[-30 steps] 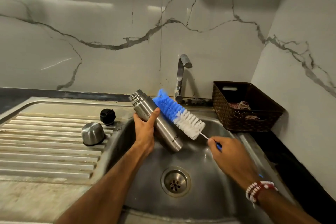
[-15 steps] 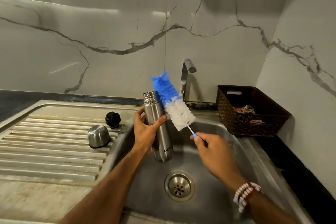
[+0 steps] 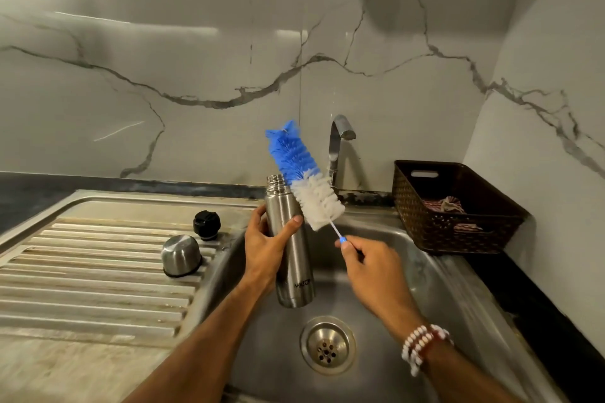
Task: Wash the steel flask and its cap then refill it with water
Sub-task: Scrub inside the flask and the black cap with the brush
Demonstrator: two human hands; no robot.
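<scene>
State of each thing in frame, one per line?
flask: uncapped, near upright, gripped by left hand
brush: outside flask, handle held by right hand
steel cap: off, on drainboard
black stopper: off, on drainboard
tap: no water visible
basket: holds cloth

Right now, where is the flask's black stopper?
In the head view, the black stopper stands on the drainboard, left of the sink basin, just behind the domed steel cap and left of the left hand holding the flask.
</scene>
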